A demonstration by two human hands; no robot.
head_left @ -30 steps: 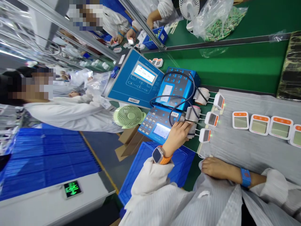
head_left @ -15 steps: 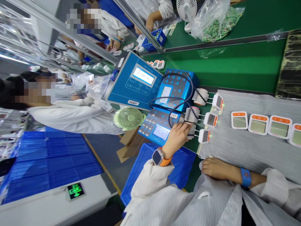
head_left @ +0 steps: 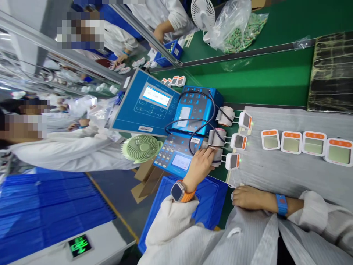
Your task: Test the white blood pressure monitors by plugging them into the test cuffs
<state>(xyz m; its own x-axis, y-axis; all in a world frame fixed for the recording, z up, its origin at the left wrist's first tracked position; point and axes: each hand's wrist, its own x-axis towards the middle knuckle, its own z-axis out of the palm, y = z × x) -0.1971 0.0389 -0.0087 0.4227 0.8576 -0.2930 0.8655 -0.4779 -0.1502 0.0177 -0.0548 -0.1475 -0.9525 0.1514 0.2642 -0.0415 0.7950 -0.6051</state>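
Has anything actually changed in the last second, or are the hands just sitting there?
Hardly anything. The whole scene slid slightly left in the picture, which looks like head movement only. The left hand still rests on the nearest roll-shaped cuff beside the blue tester, and the right hand still lies flat at the edge of the grey mat. The small monitors stay lined up.

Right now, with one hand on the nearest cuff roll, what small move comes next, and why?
Probably keep the left hand on the nearest cuff roll and wait: its monitor and the two beside it show lit green lights, and the right hand rests idle.
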